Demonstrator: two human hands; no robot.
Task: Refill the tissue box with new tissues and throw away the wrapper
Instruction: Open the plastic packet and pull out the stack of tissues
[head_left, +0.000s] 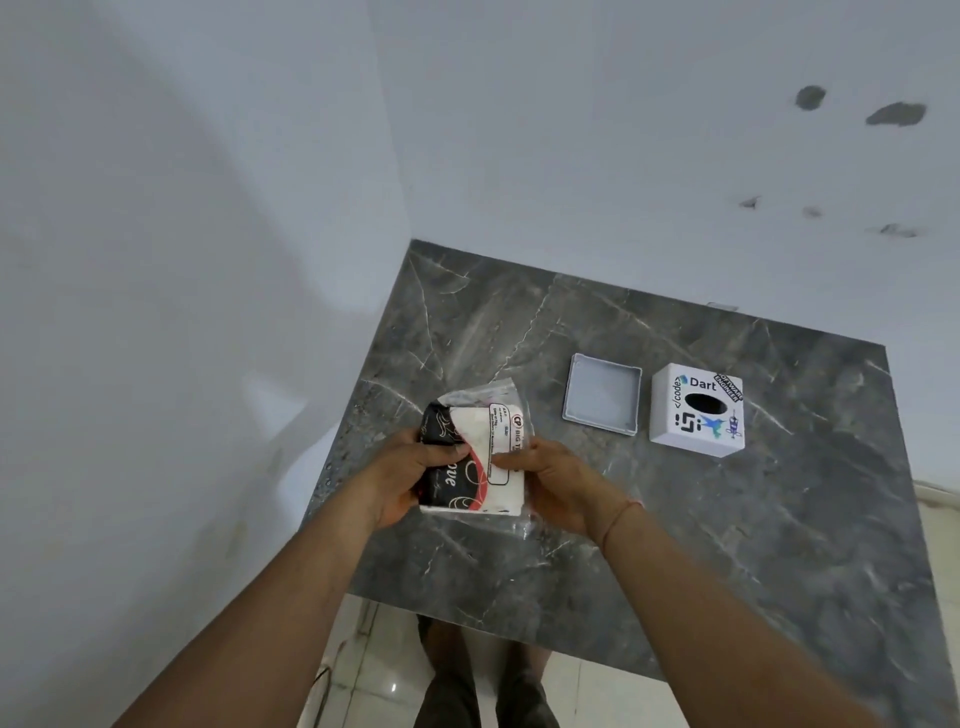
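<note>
Above the near left part of a dark grey marble-patterned tabletop (727, 545), both bare hands hold a clear plastic pack of white tissues (480, 457) with a black and red printed panel and a white label. On the pack's printed side, the left hand (410, 475) is closed around it, fingers curled over the black panel. From the opposite side the right hand (556, 483) clamps it too, with its thumb pressed on the white label; a thin reddish thread circles that wrist. Loose clear wrapper sticks out past the far end of the pack. Well to the right, resting on the tabletop, sits a white cube-shaped tissue box (697, 410) with stickers and a dark oval opening on top. Just beside it, on its left, a shallow square grey tray-like box base (602, 393) lies with its hollow side up. Pale walls meet behind the tabletop.
</note>
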